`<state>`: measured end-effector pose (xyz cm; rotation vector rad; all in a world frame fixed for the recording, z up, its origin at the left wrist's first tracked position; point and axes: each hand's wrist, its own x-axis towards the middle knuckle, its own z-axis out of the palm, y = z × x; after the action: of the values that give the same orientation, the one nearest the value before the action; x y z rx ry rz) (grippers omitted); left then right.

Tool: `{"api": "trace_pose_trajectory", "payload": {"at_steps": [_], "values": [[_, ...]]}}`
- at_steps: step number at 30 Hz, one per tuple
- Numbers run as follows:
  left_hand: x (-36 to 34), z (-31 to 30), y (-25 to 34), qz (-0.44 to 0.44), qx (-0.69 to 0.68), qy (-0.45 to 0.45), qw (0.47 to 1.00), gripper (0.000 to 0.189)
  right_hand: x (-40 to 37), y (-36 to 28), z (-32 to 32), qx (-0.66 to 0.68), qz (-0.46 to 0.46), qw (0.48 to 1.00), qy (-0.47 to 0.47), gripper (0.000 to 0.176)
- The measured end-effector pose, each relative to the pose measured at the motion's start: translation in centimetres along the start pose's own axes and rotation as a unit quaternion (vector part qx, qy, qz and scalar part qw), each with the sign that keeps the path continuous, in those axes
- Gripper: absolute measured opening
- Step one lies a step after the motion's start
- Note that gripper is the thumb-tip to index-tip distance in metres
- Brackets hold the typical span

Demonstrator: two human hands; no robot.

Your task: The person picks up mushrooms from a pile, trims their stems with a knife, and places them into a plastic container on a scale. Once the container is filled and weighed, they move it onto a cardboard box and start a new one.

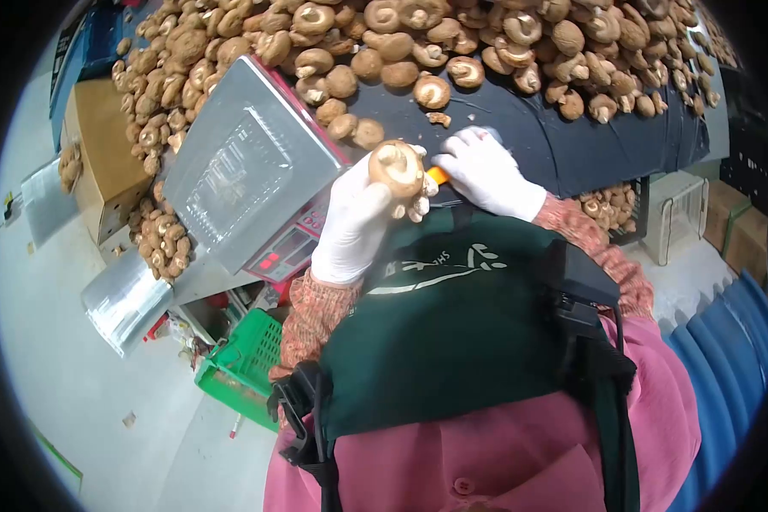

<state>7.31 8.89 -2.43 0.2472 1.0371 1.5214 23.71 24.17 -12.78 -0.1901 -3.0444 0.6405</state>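
My left hand [354,213], in a white glove, grips a shiitake mushroom [397,168] in front of my chest. Some pale bits or smaller stems show among its fingers just below the cap. Close beside it on the right is my right hand [486,166], also gloved in white, with its fingers wrapped round a small orange-handled tool [438,175]. The tool reaches towards the mushroom; its working end is hidden. A short piece of mushroom stem [439,119] lies on the dark table covering just beyond the hands, near some loose mushrooms [432,91].
A large heap of mushrooms [392,47] spreads along the back of the black-covered table [623,145]. To the left stands a red scale [290,252] with a metal tray [247,154]. Below are a green basket [256,350] and a cardboard box [107,154].
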Motion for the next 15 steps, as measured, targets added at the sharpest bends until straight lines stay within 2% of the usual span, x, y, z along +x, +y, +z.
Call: {"api": "trace_pose_trajectory", "payload": {"at_steps": [1, 2, 4, 5, 6, 8, 9, 12, 13, 15], "values": [[-0.3, -0.6, 0.2, 0.001, -0.02, -0.003, 1.0, 0.067, -0.3, 0.0, -0.9, 0.008, 0.01, 1.0, -0.011, 0.019], [-0.8, -1.0, 0.5, 0.001, -0.039, -0.005, 0.999, 0.068, -0.7, -0.1, -2.4, 0.006, 0.036, 0.997, -0.066, 0.019], [-1.4, -1.5, 0.9, 0.016, -0.043, 0.022, 0.999, 0.07, -3.0, 0.4, -3.7, 0.028, 0.105, 0.993, -0.053, 0.024], [-1.6, -1.7, 1.0, 0.016, -0.05, 0.035, 0.998, 0.07, -4.0, 0.8, -4.3, 0.088, 0.146, 0.985, -0.031, 0.026], [-1.8, -1.8, 0.9, 0.016, -0.059, 0.046, 0.997, 0.07, -4.7, 0.7, -5.1, 0.153, 0.169, 0.973, 0.04, 0.025], [-1.7, -1.7, 0.8, 0.011, -0.048, 0.066, 0.997, 0.065, -4.7, 0.3, -7.8, 0.204, 0.196, 0.958, 0.055, 0.026], [-1.5, -1.6, 0.6, 0.006, -0.035, 0.074, 0.997, 0.064, -4.0, -0.6, -9.1, 0.242, 0.189, 0.949, 0.075, 0.026], [-1.2, -0.5, 0.5, 0.009, -0.002, 0.09, 0.996, 0.054, -2.2, -2.2, -9.6, 0.249, 0.156, 0.954, 0.059, 0.026], [-1.2, -0.1, 0.9, 0.012, 0.031, 0.095, 0.995, 0.052, -1.4, -2.8, -9.2, 0.214, 0.125, 0.964, 0.093, 0.024], [-1.6, 0.5, 1.3, 0.023, 0.063, 0.098, 0.993, 0.04, -0.5, -3.2, -9.0, 0.194, 0.116, 0.972, 0.072, 0.023]]}}
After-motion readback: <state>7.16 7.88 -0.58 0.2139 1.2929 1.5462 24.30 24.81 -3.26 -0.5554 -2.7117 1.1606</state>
